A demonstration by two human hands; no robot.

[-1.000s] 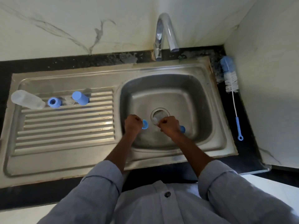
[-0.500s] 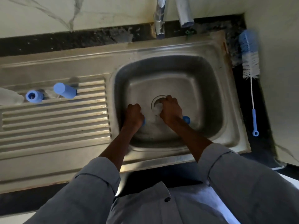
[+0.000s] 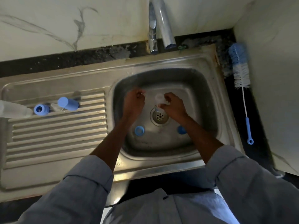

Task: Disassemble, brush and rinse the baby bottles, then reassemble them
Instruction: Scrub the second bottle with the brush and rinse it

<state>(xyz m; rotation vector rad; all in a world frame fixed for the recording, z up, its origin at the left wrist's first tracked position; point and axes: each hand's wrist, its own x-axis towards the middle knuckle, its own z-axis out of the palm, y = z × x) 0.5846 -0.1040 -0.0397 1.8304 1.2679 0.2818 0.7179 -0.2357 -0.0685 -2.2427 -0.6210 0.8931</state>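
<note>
Both my hands are over the sink basin (image 3: 200, 88), above the drain (image 3: 159, 117). My right hand (image 3: 174, 107) grips a clear baby bottle (image 3: 159, 99) with its open mouth showing. My left hand (image 3: 133, 104) has curled fingers that pinch a small clear piece (image 3: 142, 94), seemingly a nipple; blur hides its shape. On the basin floor lie a blue screw ring (image 3: 139, 130) and a blue cap (image 3: 181, 129), the cap partly hidden by my right forearm. A second clear bottle (image 3: 14, 109), blue ring (image 3: 40, 109), clear nipple (image 3: 55, 107) and blue cap (image 3: 68, 103) lie on the drainboard.
A blue-and-white bottle brush (image 3: 241, 73) lies on the dark counter to the right of the sink, handle toward me. The chrome faucet (image 3: 163, 25) stands behind the basin, with no water running. The ribbed drainboard (image 3: 56, 135) spreads to the left.
Both hands have risen from the basin floor toward the back. The blue ring has left my left hand and lies on the floor; the blue cap lies beside my right forearm. The camera shifted.
</note>
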